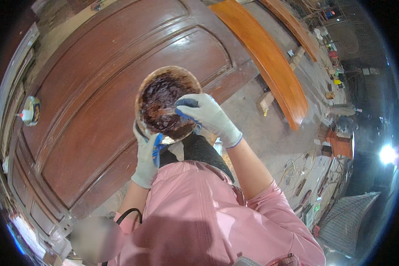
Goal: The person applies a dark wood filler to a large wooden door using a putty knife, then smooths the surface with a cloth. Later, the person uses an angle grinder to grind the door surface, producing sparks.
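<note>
A round bowl (pixel 191 80) holds a dark reddish-brown paste (pixel 157 91), lumpy and smeared up the inner wall. My left hand (pixel 147 155), in a whitish glove with a blue palm, grips the bowl at its near left rim. Over the bowl's right side, my right hand (pixel 204 114), gloved the same way, is closed around a small scraper-like tool (pixel 165 111). The tool's pale end lies against the paste; its handle is hidden in the glove. The bowl is held above the near edge of a brown panelled wooden door (pixel 97 111).
A white tub (pixel 31 111) sits at the door's left end. Long orange-brown boards (pixel 270 62) extend at the far right, near a wooden block (pixel 265 101). Cables (pixel 292 166) and scattered items lie on the grey floor to the right. A bright lamp (pixel 388 154) shines there.
</note>
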`<state>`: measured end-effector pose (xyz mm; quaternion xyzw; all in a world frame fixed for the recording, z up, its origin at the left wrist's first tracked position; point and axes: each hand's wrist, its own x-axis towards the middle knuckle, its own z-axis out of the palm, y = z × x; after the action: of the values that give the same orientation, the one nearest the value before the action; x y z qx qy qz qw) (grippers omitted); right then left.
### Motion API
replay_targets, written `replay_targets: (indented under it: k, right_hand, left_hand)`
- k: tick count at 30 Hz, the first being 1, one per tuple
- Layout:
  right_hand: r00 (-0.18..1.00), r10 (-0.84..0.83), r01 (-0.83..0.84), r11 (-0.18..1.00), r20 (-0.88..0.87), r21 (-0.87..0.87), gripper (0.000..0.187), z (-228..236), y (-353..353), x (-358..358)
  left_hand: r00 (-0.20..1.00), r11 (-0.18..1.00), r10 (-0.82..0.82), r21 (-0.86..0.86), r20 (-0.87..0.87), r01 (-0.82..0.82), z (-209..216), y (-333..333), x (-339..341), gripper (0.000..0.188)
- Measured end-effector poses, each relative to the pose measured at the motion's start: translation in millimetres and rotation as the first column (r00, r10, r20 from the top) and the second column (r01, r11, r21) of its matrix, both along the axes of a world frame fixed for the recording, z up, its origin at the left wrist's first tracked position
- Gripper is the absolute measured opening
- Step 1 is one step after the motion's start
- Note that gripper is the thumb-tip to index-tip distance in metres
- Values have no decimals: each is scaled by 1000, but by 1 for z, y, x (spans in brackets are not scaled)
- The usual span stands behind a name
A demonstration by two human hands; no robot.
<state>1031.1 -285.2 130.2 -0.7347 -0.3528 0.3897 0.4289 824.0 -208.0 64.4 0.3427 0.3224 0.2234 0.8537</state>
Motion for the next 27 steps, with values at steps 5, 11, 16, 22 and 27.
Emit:
replay_targets:
  k: [5,11,16,22,27]
  right_hand:
    - [995,-94,95,994,-31,46,27,-31,-25,33]
    - [896,8,22,998,445,-63,23,-25,-30,103]
    - [754,123,-110,992,645,-60,18,-29,-27,154]
    - [681,469,-266,874,562,-406,25,-25,-16,193]
    - [808,309,-230,949,502,-214,23,-40,-19,214]
  left_hand:
    - [1000,998,-17,61,9,16,8,-9,36,63]
    - [997,984,-53,164,-61,62,4,-32,107,82]
    - [996,998,-53,-42,-66,51,10,-51,167,82]
    - [989,988,-26,146,-143,47,6,-72,212,77]
    - [980,965,-47,246,-191,94,11,-73,226,82]
